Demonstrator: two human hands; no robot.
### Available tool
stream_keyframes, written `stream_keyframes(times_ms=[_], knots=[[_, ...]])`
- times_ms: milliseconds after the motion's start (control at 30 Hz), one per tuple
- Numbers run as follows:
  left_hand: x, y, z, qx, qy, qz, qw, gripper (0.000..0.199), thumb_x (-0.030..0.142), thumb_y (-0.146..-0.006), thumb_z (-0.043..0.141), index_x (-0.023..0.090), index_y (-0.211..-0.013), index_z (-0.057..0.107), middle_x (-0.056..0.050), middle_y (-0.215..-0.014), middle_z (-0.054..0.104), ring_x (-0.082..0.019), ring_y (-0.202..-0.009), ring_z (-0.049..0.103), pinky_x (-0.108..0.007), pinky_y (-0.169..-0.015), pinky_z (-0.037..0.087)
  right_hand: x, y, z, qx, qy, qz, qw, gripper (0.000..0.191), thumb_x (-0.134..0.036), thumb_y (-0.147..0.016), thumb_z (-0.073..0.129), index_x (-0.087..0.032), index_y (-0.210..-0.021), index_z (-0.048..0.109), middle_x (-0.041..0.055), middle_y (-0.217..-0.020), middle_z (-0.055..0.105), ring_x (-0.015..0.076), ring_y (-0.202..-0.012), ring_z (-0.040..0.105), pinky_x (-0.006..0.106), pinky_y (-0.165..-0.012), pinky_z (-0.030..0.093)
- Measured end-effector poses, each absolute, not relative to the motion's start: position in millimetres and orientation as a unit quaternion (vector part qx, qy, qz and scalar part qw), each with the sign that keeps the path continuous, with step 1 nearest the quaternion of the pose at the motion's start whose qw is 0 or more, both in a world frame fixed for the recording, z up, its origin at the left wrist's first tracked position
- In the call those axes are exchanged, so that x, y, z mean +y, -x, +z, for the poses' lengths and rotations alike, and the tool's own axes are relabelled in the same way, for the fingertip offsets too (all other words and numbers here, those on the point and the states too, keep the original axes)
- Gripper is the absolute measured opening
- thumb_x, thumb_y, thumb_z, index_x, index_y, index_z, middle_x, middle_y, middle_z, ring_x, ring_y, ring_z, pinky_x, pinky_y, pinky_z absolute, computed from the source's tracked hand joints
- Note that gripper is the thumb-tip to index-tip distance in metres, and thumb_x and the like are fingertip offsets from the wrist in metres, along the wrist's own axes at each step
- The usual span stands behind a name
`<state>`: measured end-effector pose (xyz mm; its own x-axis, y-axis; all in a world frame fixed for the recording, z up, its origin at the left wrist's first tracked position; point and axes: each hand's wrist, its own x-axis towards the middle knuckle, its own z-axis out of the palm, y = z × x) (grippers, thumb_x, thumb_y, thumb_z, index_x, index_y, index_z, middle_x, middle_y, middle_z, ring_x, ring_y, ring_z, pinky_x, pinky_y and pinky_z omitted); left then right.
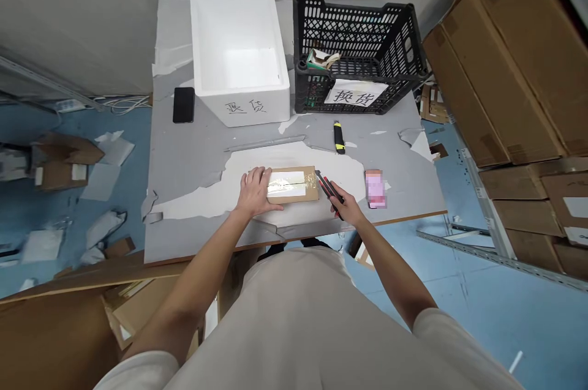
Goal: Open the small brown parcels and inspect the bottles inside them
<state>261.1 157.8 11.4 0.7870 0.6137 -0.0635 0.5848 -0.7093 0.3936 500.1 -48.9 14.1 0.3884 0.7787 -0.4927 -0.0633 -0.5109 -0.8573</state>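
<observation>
A small cardboard box lies flat on the table in front of me, with a white label and shiny clear tape across its top. My left hand grips the box's left end, thumb along the near side and fingers over the far edge. In my right hand is a black and red utility knife, the fingers wrapped round its handle. The knife's tip points up and left, close to the right end of the box; whether it touches the cardboard I cannot tell.
Behind the box stand a white foam box and a black plastic crate, which holds a few small items. A yellow and black tool, a dark phone and a pink-screened phone lie on the worn grey table. Cartons are stacked at right.
</observation>
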Motion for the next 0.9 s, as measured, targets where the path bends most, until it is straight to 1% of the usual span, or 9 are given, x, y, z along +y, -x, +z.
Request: stream_keyframes(times_ms=[67, 167, 233, 333, 467, 633, 800, 900], knots=[[158, -261, 10, 0.317, -0.925, 0.052, 0.204, 0.120, 0.068, -0.045, 0.077, 0.012, -0.142, 0.034, -0.025, -0.135, 0.042, -0.045, -0.127, 0.035, -0.057, -0.109, 0.023, -49, -505, 21, -0.268, 0.721, 0.495, 0.404, 0.070, -0.039, -0.082, 0.058, -0.022, -0.147, 0.037, -0.0033, -0.064, 0.058, 0.0082, -0.048, 0.052, 0.019, -0.039, 0.045], [158, -260, 5, 0.307, -0.924, 0.079, 0.214, 0.118, 0.066, -0.045, 0.077, 0.012, -0.141, 0.036, -0.023, -0.131, 0.043, -0.043, -0.125, 0.036, -0.054, -0.108, 0.027, -51, -516, 27, -0.296, 0.718, 0.506, 0.376, 0.066, -0.035, -0.082, 0.058, -0.025, -0.145, 0.040, -0.0032, -0.067, 0.060, 0.0064, -0.045, 0.049, 0.018, -0.039, 0.043], [157, -259, 2, 0.306, -0.924, 0.093, 0.212, 0.116, 0.066, -0.046, 0.076, 0.010, -0.140, 0.037, -0.023, -0.130, 0.042, -0.042, -0.124, 0.036, -0.053, -0.109, 0.026, -54, -521, 28, -0.311, 0.712, 0.518, 0.359, 0.065, -0.033, -0.082, 0.058, -0.025, -0.145, 0.041, -0.0030, -0.069, 0.061, 0.0054, -0.043, 0.047, 0.018, -0.039, 0.042], [155, -258, 0, 0.308, -0.922, 0.098, 0.213, 0.113, 0.065, -0.048, 0.076, 0.010, -0.140, 0.038, -0.023, -0.129, 0.042, -0.042, -0.124, 0.035, -0.054, -0.109, 0.025, -60, -524, 25, -0.325, 0.701, 0.534, 0.343, 0.064, -0.033, -0.083, 0.057, -0.025, -0.145, 0.041, -0.0039, -0.066, 0.060, 0.0055, -0.042, 0.046, 0.019, -0.040, 0.041], [154, -258, 1, 0.314, -0.917, 0.098, 0.225, 0.112, 0.062, -0.048, 0.077, 0.013, -0.140, 0.038, -0.022, -0.130, 0.041, -0.042, -0.125, 0.034, -0.054, -0.109, 0.025, -69, -518, 22, -0.329, 0.701, 0.527, 0.351, 0.064, -0.033, -0.083, 0.057, -0.023, -0.144, 0.042, -0.0043, -0.064, 0.059, 0.0061, -0.043, 0.046, 0.020, -0.042, 0.043], [155, -259, 1, 0.313, -0.916, 0.101, 0.231, 0.114, 0.061, -0.047, 0.077, 0.010, -0.140, 0.038, -0.022, -0.129, 0.041, -0.042, -0.124, 0.034, -0.053, -0.109, 0.026, -80, -511, 21, -0.303, 0.697, 0.543, 0.356, 0.065, -0.036, -0.083, 0.056, -0.026, -0.145, 0.040, -0.0059, -0.059, 0.055, 0.0076, -0.042, 0.045, 0.021, -0.040, 0.042], [157, -259, 0, 0.293, -0.920, 0.101, 0.242, 0.111, 0.060, -0.048, 0.076, 0.010, -0.140, 0.038, -0.022, -0.128, 0.042, -0.042, -0.123, 0.035, -0.055, -0.108, 0.027, -92, -506, 20, -0.305, 0.686, 0.544, 0.376, 0.065, -0.039, -0.083, 0.058, -0.024, -0.144, 0.041, -0.0056, -0.056, 0.055, 0.0088, -0.040, 0.044, 0.023, -0.039, 0.041], [158, -258, -1, 0.291, -0.924, 0.094, 0.231, 0.111, 0.060, -0.049, 0.076, 0.011, -0.140, 0.037, -0.022, -0.128, 0.042, -0.041, -0.123, 0.036, -0.054, -0.108, 0.027, -99, -499, 17, -0.298, 0.689, 0.537, 0.385, 0.068, -0.041, -0.082, 0.059, -0.022, -0.145, 0.040, -0.0071, -0.051, 0.051, 0.0092, -0.039, 0.043, 0.024, -0.039, 0.042]])
